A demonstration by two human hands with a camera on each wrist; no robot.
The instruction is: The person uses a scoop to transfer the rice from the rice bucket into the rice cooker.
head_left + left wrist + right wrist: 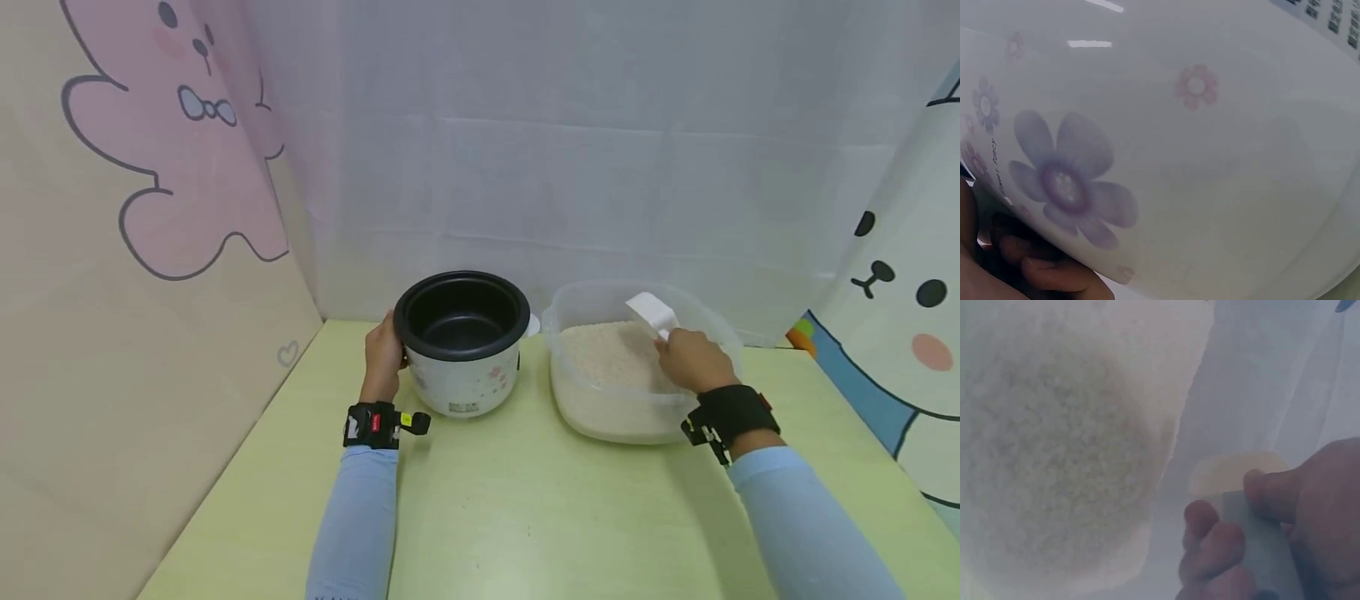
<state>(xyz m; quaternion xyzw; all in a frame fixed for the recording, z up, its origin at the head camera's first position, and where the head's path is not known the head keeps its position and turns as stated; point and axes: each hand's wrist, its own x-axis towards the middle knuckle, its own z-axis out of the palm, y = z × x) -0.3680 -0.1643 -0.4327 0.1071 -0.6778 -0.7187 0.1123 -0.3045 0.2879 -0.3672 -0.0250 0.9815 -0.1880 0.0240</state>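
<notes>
The right hand (pixel 693 360) pinches the scoop (pixel 652 312) between its thumb and curled fingers, over the rice (pixel 615 354) inside the right part of the tub (pixel 600 294). A dark strap (pixel 731 417) sits close outside the tub's near right corner; a low swing of the wrist could catch the rim and drag the tub. The scoop is tilted and its load cannot be told; if it carries grains, a further turn of the wrist could spill them.

The left hand (pixel 384 350) curls its fingers at the left side of the cooker (pixel 465 383), though what they close on is partly hidden. A hard pull there could slide or tip the cooker. Grains could fall outside it if the scoop is tilted short of its dark rim.

The near table (pixel 525 517) gives plenty of open room. Between cooker and tub the gap is narrow, with the cooker's white tab (pixel 533 326) beside the tub's rim. Just behind both hangs the curtain (pixel 525 183), leaving little room beyond.
</notes>
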